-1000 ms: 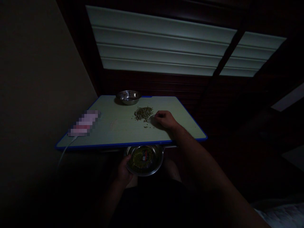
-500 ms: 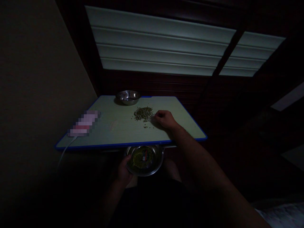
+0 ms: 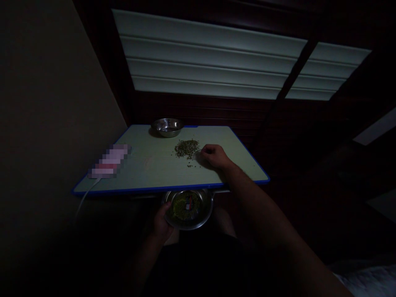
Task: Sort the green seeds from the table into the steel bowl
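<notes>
Seeds were heaped on table, 12 o'clock from lower bowl | bowl was gripped at 8 o'clock by left hand, seemingly for steadiness | pale item was pinched by right hand, seeds' 3 o'clock

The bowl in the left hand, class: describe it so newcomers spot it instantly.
Find the pale tabletop with the blue edge. Just below its near edge, the left hand grips the rim of a metal bowl. Unlike the far bowl on top, this one shows green contents around a red-marked patch.
</notes>
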{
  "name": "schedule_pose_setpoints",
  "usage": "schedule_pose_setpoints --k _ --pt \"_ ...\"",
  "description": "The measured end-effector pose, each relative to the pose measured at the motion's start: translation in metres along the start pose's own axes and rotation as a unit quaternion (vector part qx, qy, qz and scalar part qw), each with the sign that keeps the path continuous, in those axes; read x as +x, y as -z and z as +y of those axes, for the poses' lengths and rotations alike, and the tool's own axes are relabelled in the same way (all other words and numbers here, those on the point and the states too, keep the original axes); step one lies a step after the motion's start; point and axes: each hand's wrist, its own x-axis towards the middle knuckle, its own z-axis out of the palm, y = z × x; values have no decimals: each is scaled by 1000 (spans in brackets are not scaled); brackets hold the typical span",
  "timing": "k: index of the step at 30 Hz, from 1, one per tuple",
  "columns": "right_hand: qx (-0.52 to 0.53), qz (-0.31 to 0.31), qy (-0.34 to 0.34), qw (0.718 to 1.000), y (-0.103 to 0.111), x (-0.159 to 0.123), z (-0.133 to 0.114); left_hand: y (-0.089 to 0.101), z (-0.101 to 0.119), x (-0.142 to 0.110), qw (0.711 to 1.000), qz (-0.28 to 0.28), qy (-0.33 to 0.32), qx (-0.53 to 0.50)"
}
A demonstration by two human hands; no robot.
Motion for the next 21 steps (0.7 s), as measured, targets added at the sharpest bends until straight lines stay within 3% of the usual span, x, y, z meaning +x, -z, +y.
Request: schedule_pose_setpoints --k 8,21 --pt "36 -26 -23 999 -1 -1 0 1 -2 2 1000 -5 -14 1" --pt "-4 -36 5 999 -3 0 3 1 -2 1 1000 -2 -11 -5"
